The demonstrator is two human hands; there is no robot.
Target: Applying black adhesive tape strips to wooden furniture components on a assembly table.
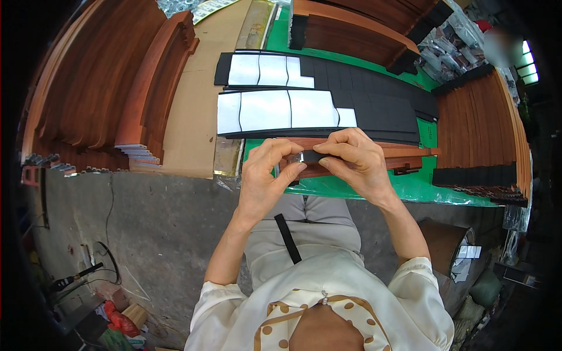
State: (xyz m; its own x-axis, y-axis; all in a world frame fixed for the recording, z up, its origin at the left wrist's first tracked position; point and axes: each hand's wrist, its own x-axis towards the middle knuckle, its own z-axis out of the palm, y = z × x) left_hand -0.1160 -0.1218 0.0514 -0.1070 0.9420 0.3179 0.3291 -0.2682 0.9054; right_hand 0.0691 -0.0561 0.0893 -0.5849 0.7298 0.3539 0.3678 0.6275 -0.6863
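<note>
A short black strip (314,156) with a pale, shiny end spans the gap between my hands. My left hand (264,175) pinches its pale end between thumb and fingers. At its other end, the thumb and fingers of my right hand (358,161) are closed on the black part. Directly beneath lies a reddish-brown wooden piece (404,152), partly covered by my hands. Just beyond my fingers are rows of flat black strips (380,114), some with white backing (263,111) facing up. Another narrow black strip (287,238) rests against my clothes at my lap.
Curved brown wooden pieces stand stacked at the left (99,76). Black-ended wooden pieces are stacked at the right (475,126) and at the back (351,41). Green sheeting (345,186) and brown cardboard (190,123) cover the table. A drum-like container (442,245) stands on the floor at the right.
</note>
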